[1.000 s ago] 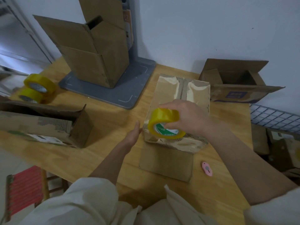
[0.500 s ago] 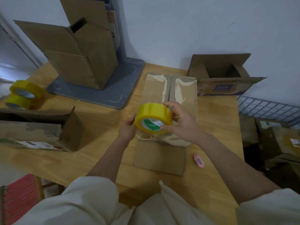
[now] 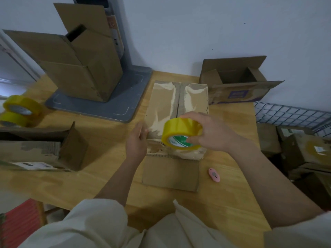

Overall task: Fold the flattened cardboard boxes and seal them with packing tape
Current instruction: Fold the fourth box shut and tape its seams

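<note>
Shifted since half a second back: the tape roll has slid rightward over the box, and the left hand, which was up at the roll, has dropped to the box's left edge. Now the roll hangs over the near end of the box top, close to the centre seam. That seam, and the box's long axis, run straight away from the person toward the wall, so I'd judge any strip gets drawn away along that line. Right hand is nearer the seam and grips the roll, fingers curled over its rim, thumb at the core. Left hand rests against the box side, fingers fairly straight, holding nothing. Pink cutter lies on the table just right of the box, nearer the right hand. Two spare rolls sit far left.
</note>
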